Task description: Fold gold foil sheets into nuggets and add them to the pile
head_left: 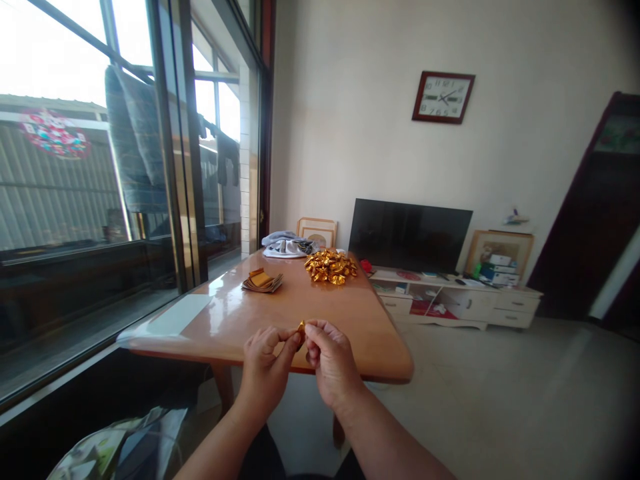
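Note:
Between my two hands, just above the near edge of the wooden table (pixel 320 310), is a small piece of folded gold foil paper (pixel 301 328). My left hand (pixel 267 357) pinches it from the left with thumb and forefinger. From the right, my right hand (pixel 330 360) is closed on it, the fingers curled in; much of the piece is hidden by the fingertips. Farther back on the table lies a heap of shiny folded gold foil pieces (pixel 331 267). Left of the heap sits a stack of flat gold and brown paper sheets (pixel 263 281).
Folded grey and white clothes (pixel 287 245) lie at the table's far end. A pale sheet (pixel 180 315) covers the table's left corner, beside the window. Beyond, a television (pixel 410 235) stands on a low white cabinet (pixel 465 302). A bag (pixel 125 443) is at lower left.

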Action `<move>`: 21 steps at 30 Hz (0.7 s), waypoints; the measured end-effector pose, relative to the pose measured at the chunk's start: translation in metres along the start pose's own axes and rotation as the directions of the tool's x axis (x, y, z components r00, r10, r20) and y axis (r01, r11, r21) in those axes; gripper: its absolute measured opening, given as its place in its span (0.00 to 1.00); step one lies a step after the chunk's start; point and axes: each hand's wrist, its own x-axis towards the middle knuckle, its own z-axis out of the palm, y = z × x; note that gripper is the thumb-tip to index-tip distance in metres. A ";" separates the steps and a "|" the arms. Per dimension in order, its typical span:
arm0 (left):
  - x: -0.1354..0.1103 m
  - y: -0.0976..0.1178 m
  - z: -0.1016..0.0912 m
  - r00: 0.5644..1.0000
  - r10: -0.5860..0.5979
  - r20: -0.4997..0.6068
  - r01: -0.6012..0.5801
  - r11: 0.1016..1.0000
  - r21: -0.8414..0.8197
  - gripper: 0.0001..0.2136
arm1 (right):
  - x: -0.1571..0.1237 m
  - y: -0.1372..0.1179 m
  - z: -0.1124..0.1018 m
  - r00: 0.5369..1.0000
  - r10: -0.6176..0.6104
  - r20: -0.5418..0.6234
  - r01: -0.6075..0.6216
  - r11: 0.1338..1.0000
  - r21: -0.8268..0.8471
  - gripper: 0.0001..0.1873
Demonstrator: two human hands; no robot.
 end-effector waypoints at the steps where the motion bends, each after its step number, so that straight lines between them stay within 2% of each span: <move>1: 0.000 0.000 0.000 0.999 -0.038 0.009 0.038 0.998 -0.048 0.07 | -0.001 -0.001 0.000 1.000 0.002 -0.003 -0.002 1.000 -0.012 0.13; 5: 0.000 -0.001 -0.001 0.975 -0.186 0.120 0.213 0.933 -0.290 0.10 | -0.004 -0.002 0.002 0.999 -0.023 0.023 0.026 0.989 -0.142 0.10; 8: 0.003 -0.004 -0.005 0.941 -0.251 0.228 0.331 0.826 -0.456 0.10 | -0.007 -0.003 0.001 0.997 -0.035 0.070 0.052 0.964 -0.262 0.10; 11: 0.006 -0.007 -0.008 0.910 -0.296 0.292 0.414 0.714 -0.565 0.11 | -0.010 -0.009 -0.001 0.993 -0.025 0.114 0.066 0.927 -0.370 0.11; 13: 0.007 -0.009 -0.009 0.892 -0.322 0.316 0.451 0.649 -0.612 0.10 | -0.011 -0.016 -0.001 0.990 -0.064 0.127 0.113 0.898 -0.424 0.11; 16: 0.007 -0.010 -0.010 0.872 -0.352 0.340 0.488 0.584 -0.649 0.09 | -0.011 -0.027 -0.001 0.974 -0.188 0.122 0.224 0.842 -0.491 0.10; 18: 0.006 -0.011 -0.010 0.864 -0.351 0.361 0.503 0.569 -0.651 0.09 | -0.010 -0.032 0.000 0.966 -0.235 0.111 0.259 0.819 -0.512 0.08; 21: 0.005 -0.012 -0.011 0.856 -0.326 0.401 0.516 0.571 -0.639 0.08 | -0.006 -0.033 -0.001 0.968 -0.229 0.101 0.248 0.819 -0.517 0.08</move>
